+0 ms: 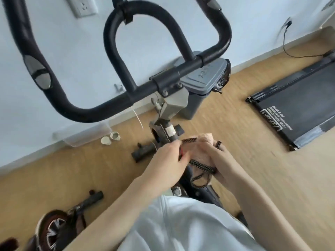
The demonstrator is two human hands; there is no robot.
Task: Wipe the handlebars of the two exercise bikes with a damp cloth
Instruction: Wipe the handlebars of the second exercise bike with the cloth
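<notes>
The black handlebars [112, 107] of an exercise bike fill the upper half of the view, with a padded centre loop and grey sensor pads on the side grips. Below them, over the bike's stem [169, 132], both hands hold a bunched pink cloth [202, 153] with black netted edging. My left hand [167, 160] pinches the cloth's left edge. My right hand [220, 160] grips the bundle from the right. The cloth is apart from the handlebars. Part of a second bike's wheel [52, 230] shows at the bottom left.
A grey lidded bin [201, 82] stands against the wall behind the stem. A treadmill [297, 104] lies on the wooden floor at the right, its cable running to a wall socket. Two small white cups [110, 138] and a clear plastic box [81, 136] sit by the baseboard.
</notes>
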